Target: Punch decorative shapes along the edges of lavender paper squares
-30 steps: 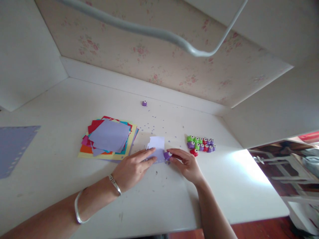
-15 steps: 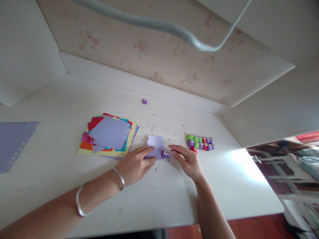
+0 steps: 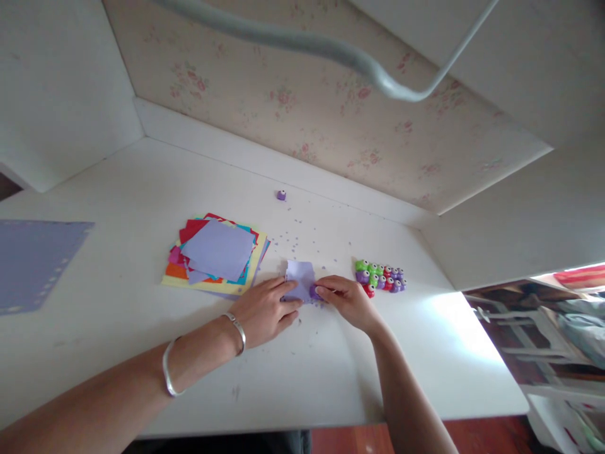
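Note:
On the white desk lies a small light-purple paper sheet (image 3: pixel 299 277) with an uneven top edge. My left hand (image 3: pixel 265 312) rests on its left side, fingers stretched out and apart, pressing it down. At the sheet's lower right corner is a small purple paper punch (image 3: pixel 314 291), partly hidden by my fingers. The thumb and fingers of my right hand (image 3: pixel 347 302) are closed on this punch. Tiny purple paper cut-outs (image 3: pixel 287 243) are scattered around the sheet.
A stack of coloured paper (image 3: pixel 220 249) lies to the left. Farther left is a purple sheet (image 3: pixel 42 265) with holes along its edge. Several green, red and purple punches (image 3: pixel 380 275) stand in rows at right. Another purple punch (image 3: pixel 282 195) sits near the back wall.
My right hand has moved left and closed on the purple punch, which stood uncovered before. The left hand stays on the small sheet. The camera view has shifted slightly.

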The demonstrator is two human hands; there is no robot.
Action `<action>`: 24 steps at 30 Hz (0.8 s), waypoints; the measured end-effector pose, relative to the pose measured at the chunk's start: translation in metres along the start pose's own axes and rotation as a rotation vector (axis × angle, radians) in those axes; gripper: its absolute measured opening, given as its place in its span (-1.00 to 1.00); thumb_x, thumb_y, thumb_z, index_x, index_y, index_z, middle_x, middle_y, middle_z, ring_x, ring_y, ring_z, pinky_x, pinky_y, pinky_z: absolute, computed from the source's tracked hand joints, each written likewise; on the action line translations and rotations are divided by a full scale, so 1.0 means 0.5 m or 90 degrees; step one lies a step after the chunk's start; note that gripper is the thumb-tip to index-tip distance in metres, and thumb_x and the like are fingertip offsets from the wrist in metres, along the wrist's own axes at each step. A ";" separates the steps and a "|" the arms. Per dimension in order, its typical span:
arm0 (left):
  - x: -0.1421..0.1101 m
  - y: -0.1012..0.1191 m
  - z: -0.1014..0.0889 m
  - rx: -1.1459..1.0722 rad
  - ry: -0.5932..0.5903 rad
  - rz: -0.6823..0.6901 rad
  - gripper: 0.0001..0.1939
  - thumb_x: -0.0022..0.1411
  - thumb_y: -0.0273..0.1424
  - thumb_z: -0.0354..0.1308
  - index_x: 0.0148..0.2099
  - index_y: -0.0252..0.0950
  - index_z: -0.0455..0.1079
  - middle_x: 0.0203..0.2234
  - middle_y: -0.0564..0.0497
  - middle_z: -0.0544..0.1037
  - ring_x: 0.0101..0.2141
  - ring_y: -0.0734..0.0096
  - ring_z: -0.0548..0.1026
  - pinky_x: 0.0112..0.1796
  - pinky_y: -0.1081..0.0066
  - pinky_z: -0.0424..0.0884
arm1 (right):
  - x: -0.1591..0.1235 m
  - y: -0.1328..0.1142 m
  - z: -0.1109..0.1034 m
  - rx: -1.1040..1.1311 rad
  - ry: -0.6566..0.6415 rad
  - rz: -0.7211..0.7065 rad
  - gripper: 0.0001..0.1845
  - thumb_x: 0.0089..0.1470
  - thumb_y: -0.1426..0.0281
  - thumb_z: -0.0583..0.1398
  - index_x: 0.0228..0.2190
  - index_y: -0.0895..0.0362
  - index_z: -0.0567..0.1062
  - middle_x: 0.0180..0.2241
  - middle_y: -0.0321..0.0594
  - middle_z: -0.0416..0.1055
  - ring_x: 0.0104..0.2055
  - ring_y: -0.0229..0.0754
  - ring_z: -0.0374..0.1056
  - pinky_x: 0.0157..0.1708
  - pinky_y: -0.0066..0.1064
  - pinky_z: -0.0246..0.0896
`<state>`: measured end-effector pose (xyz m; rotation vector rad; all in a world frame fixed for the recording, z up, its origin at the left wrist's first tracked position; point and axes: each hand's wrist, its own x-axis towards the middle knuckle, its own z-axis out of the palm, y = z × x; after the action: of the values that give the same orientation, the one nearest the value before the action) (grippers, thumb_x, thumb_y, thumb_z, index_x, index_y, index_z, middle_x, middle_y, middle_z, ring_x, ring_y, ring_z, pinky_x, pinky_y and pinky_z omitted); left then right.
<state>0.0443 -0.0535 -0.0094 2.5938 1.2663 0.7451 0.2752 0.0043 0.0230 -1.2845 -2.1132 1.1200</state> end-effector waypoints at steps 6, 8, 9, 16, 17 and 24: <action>0.000 0.000 -0.003 -0.020 0.007 -0.004 -0.74 0.32 -0.34 0.08 -0.02 -0.18 0.53 0.04 -0.15 0.46 0.03 0.09 0.42 0.04 0.08 0.40 | 0.000 -0.005 -0.004 0.001 -0.018 0.008 -0.70 0.16 0.16 0.18 -0.24 0.06 0.63 -0.17 -0.15 0.53 -0.23 -0.15 0.46 -0.33 -0.38 0.40; 0.000 0.000 -0.003 -0.021 0.010 -0.002 -0.74 0.31 -0.34 0.09 -0.03 -0.19 0.53 0.04 -0.14 0.46 0.03 0.10 0.42 0.04 0.08 0.39 | 0.002 -0.007 -0.007 0.006 -0.031 0.006 -0.71 0.15 0.17 0.20 -0.24 0.06 0.63 -0.16 -0.15 0.52 -0.21 -0.15 0.46 -0.32 -0.38 0.41; -0.001 0.000 -0.003 -0.022 0.013 -0.001 -0.74 0.31 -0.35 0.09 -0.03 -0.19 0.54 0.04 -0.14 0.47 0.03 0.10 0.42 0.04 0.08 0.39 | 0.004 -0.007 -0.008 0.007 -0.037 0.003 -0.71 0.14 0.17 0.21 -0.25 0.06 0.63 -0.17 -0.15 0.52 -0.21 -0.14 0.46 -0.31 -0.38 0.41; -0.001 0.001 -0.002 -0.024 0.020 -0.002 -0.75 0.31 -0.35 0.09 -0.04 -0.19 0.54 0.04 -0.15 0.47 0.03 0.12 0.42 0.04 0.11 0.39 | 0.011 -0.008 -0.020 -0.004 -0.067 -0.012 -0.74 0.13 0.18 0.22 -0.26 0.04 0.64 -0.19 -0.16 0.54 -0.22 -0.15 0.47 -0.29 -0.37 0.41; -0.001 0.001 -0.002 -0.022 0.017 -0.003 -0.75 0.31 -0.35 0.09 -0.04 -0.19 0.54 0.04 -0.15 0.46 0.03 0.12 0.42 0.04 0.11 0.39 | 0.012 -0.007 -0.020 -0.002 -0.068 -0.010 -0.74 0.13 0.19 0.22 -0.26 0.05 0.64 -0.20 -0.17 0.54 -0.23 -0.16 0.47 -0.30 -0.38 0.41; -0.002 0.000 -0.002 -0.031 0.016 -0.005 -0.75 0.31 -0.35 0.08 -0.05 -0.20 0.54 0.06 -0.15 0.46 0.04 0.12 0.42 0.06 0.11 0.36 | 0.018 0.002 -0.019 0.051 -0.087 0.045 -0.69 0.09 0.15 0.25 -0.27 0.09 0.64 -0.25 -0.16 0.54 -0.37 -0.23 0.43 -0.38 -0.38 0.42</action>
<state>0.0435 -0.0542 -0.0091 2.5469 1.2490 0.7991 0.2782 0.0164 0.0271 -1.2872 -2.1105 1.3425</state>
